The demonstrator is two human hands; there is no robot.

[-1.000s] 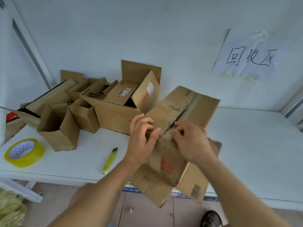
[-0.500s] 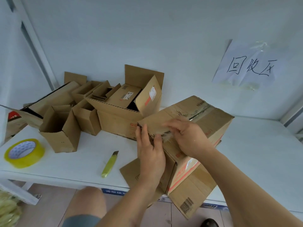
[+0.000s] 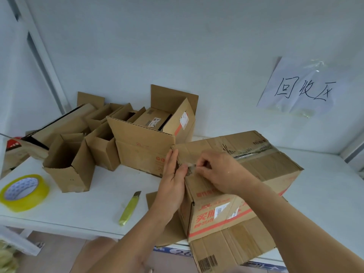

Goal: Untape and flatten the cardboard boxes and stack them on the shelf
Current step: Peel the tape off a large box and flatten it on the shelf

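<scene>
A large brown cardboard box (image 3: 264, 170) with red print rests on the white shelf (image 3: 94, 201) at the front right, its lower flaps hanging over the edge. A strip of clear tape (image 3: 254, 151) runs along its top seam. My left hand (image 3: 173, 186) presses flat against the box's near-left corner. My right hand (image 3: 218, 172) pinches the loose end of the tape at that corner, thumb and fingers closed on it.
Several open, smaller cardboard boxes (image 3: 141, 138) crowd the shelf's back left. A yellow tape roll (image 3: 24, 191) lies at the left edge, and a yellow-green utility knife (image 3: 130, 208) lies near the front. A paper sign (image 3: 301, 89) hangs on the wall.
The box has been turned and set down level on the shelf, top seam up. Both hands have shifted to its near-left corner, where the right fingers now pinch the tape end.
</scene>
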